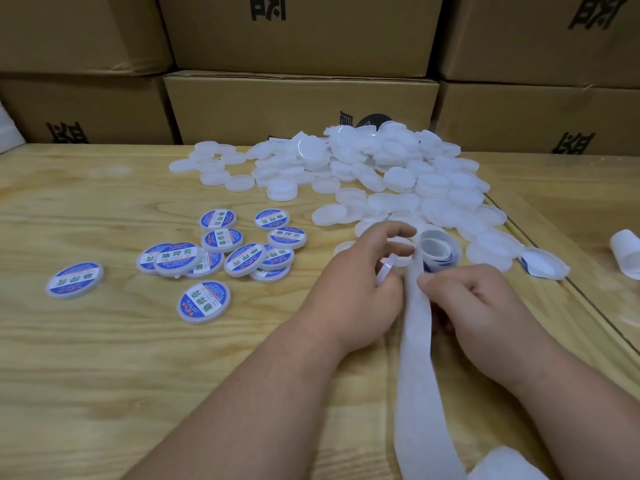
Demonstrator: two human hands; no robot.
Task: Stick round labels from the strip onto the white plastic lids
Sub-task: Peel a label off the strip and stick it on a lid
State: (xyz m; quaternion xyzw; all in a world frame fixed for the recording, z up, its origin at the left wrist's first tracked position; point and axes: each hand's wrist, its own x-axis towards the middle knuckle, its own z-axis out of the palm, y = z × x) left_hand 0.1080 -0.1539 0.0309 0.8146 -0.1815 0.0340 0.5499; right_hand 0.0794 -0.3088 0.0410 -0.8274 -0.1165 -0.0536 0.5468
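Note:
A big heap of plain white plastic lids (374, 168) covers the far middle and right of the wooden table (104, 358). Several lids with blue-and-white round labels (204, 301) lie scattered to the left. My left hand (360, 289) holds one white lid (386, 270) on edge between thumb and fingers. My right hand (478, 306) pinches the white label strip (415, 341), which runs from the bottom edge up between both hands. The strip's curled end (438, 252) shows blue labels just beyond my fingers.
Stacked cardboard boxes (301, 102) wall off the table's far side. A seam (588, 299) runs diagonally along the table at the right. A white roll-like object (628, 251) sits at the right edge. A loose label piece (543, 263) lies by the heap.

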